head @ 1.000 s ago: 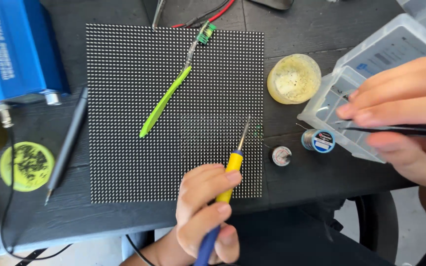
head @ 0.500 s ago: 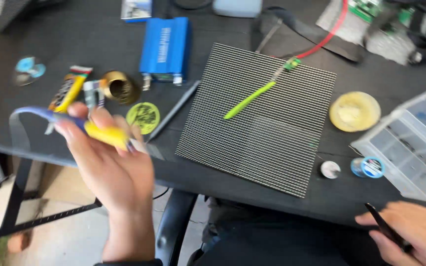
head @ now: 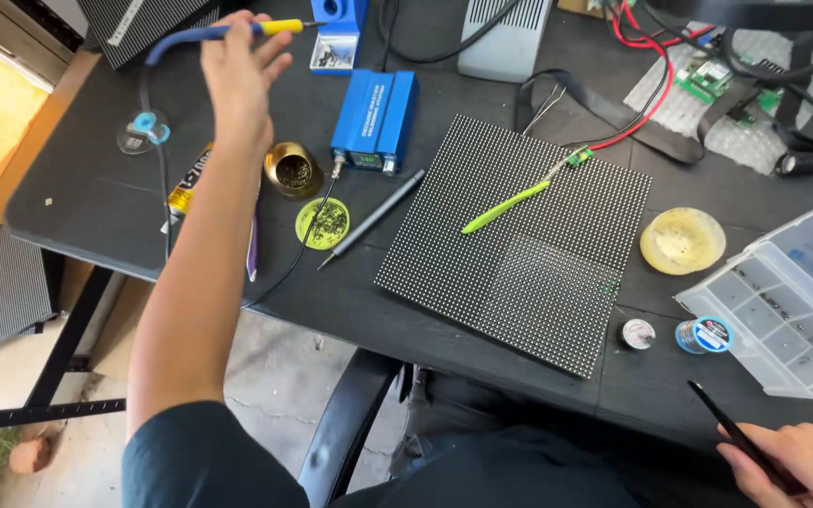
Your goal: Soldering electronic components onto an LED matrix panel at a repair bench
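soldering iron (head: 265, 28) with yellow grip and blue handle held far left over table, tip pointed right at blue stand (head: 336, 33). left hand (head: 237, 71) closed loosely round handle, outer fingers spread. right hand (head: 792, 461) at near right edge, black tweezers (head: 731, 428) pinched between fingers. dotted led panel (head: 519, 240) laid mid-table, green probe (head: 505, 207) on it. brass tip cleaner (head: 292, 169) and blue station box (head: 374, 118) left of panel; clear parts box (head: 783, 301) right. judged best: tip guided straight into stand, cable kept clear of cleaner.

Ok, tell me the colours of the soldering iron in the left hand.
Soldering iron: blue handle, yellow collar, in the left hand; head view.
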